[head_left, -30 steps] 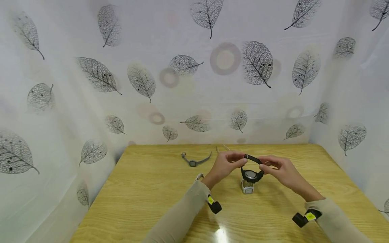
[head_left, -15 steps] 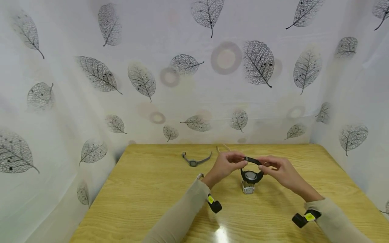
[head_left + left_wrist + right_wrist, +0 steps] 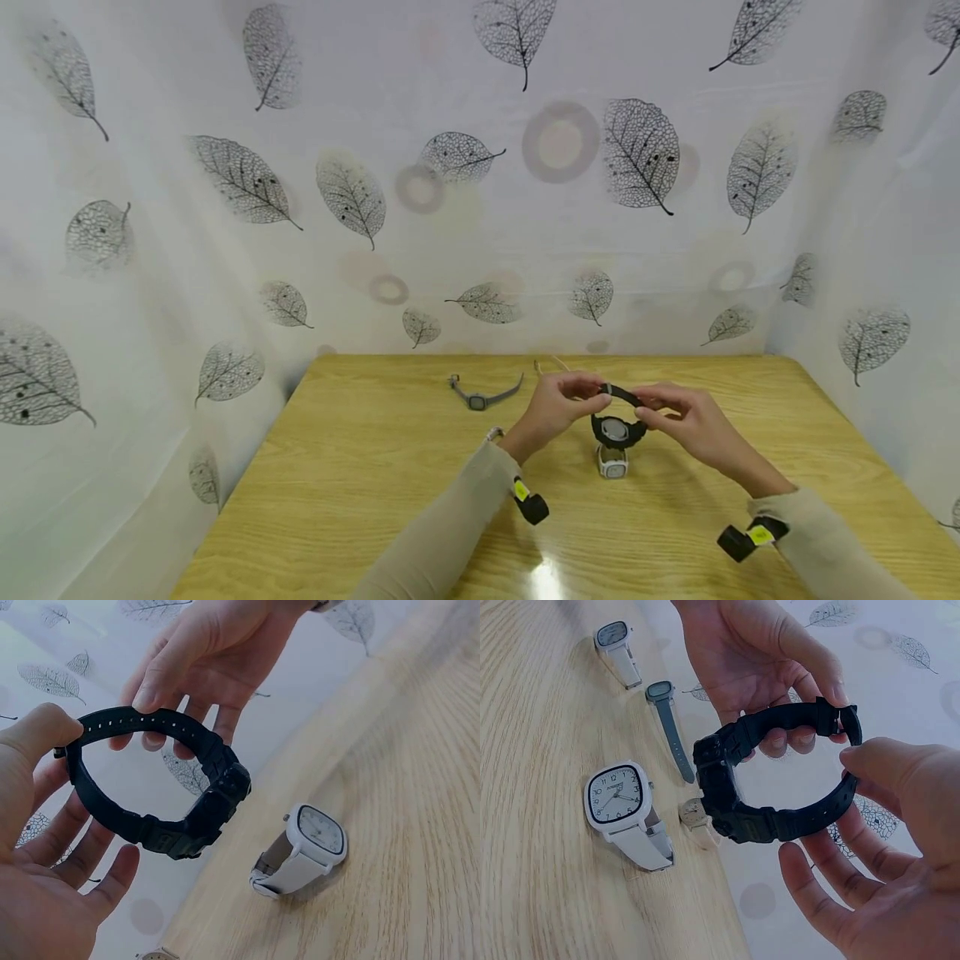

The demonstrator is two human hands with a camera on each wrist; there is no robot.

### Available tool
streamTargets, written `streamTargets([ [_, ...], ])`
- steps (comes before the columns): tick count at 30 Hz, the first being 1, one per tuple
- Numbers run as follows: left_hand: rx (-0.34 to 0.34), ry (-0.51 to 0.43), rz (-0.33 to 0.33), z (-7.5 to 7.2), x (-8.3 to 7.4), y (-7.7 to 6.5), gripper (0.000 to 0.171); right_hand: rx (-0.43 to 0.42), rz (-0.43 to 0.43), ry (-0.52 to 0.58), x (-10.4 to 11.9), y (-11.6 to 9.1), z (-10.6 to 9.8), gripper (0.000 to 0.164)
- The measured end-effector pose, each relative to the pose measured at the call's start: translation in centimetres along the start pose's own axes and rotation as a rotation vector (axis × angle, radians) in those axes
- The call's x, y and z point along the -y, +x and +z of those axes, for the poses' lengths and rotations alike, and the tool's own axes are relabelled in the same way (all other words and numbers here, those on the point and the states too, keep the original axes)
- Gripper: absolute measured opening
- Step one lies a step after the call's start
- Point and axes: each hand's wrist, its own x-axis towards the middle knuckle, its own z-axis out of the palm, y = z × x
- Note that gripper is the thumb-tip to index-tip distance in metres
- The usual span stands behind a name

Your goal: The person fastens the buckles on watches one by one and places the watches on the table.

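Note:
A black chunky wristwatch (image 3: 617, 431) is held up over the table, its strap curved into a loop and its case hanging lowest. My left hand (image 3: 557, 410) pinches the strap near the buckle between thumb and fingers. On the other side, my right hand (image 3: 688, 418) pinches the strap's holed part, thumb on the inner face in the left wrist view. Below the black watch, a white square-faced watch (image 3: 615, 795) stands on the table with its strap fastened behind it.
On the wooden table (image 3: 360, 492), a grey-strapped watch (image 3: 477, 402) lies spread toward the back. Another white watch (image 3: 613, 634) is partly behind my left wrist in the head view. A small round watch (image 3: 694, 814) lies near the back edge. A leaf-patterned curtain (image 3: 480, 233) surrounds the table.
Both hands keep their hold on the black watch's strap. The watch's case has shifted slightly left and up; the other watches stay where they were.

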Motion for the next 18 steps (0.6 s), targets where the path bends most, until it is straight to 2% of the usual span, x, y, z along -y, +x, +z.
streamTargets([
  [7,0.007,-0.005,0.028,0.13,0.06,0.01,0.024,-0.036,-0.009,-0.006,0.2,-0.25,0.4,0.027],
  [12,0.005,-0.038,0.062,0.3,0.25,-0.06,0.022,-0.032,0.012,0.005,-0.15,-0.31,0.65,0.029],
  [18,-0.001,-0.044,0.051,0.5,0.28,-0.11,0.02,-0.024,0.055,0.009,-0.64,-0.43,0.88,0.03],
])
